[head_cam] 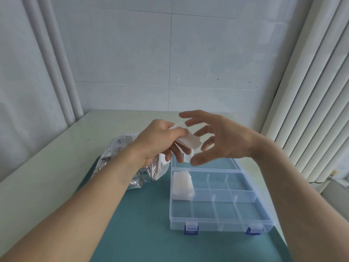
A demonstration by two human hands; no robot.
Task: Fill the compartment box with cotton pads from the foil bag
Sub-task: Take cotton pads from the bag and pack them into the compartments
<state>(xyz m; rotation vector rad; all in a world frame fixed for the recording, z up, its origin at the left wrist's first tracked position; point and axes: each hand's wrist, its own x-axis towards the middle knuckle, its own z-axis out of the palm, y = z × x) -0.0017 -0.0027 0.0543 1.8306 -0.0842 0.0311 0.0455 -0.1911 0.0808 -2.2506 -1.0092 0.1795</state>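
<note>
Nearest the camera, two bare forearms entered from the lower edge, one from 7 o'clock and one from 5 o'clock, over a teal mat (143, 220) that covered the near part of a pale table (56, 163). On the mat, at 5 o'clock from the frame centre, lay the clear compartment box (220, 201) with its lid (228, 164) folded back flat at its far side and two blue latches (191, 229) on its near wall. A stack of white cotton pads (182, 186) sat in the far-left compartment, the stack leaning across the middle divider; the other compartments showed only the mat through the clear floor. At 9 o'clock from the box, just beside it, lay the crumpled foil bag (120, 148), partly hidden by the left wrist. Above the box lid, the left hand (160, 140) pinched a small bundle of cotton pads (189, 141) between thumb and curled fingers. At 3 o'clock from that bundle, the right hand (219, 137) was held with its fingers spread and relaxed, gripping nothing; its fingertips stood close to the bundle, and contact could not be confirmed. Beyond the table stood a white panelled wall (170, 53), with pale vertical blinds (311, 103) at 2 o'clock.
</note>
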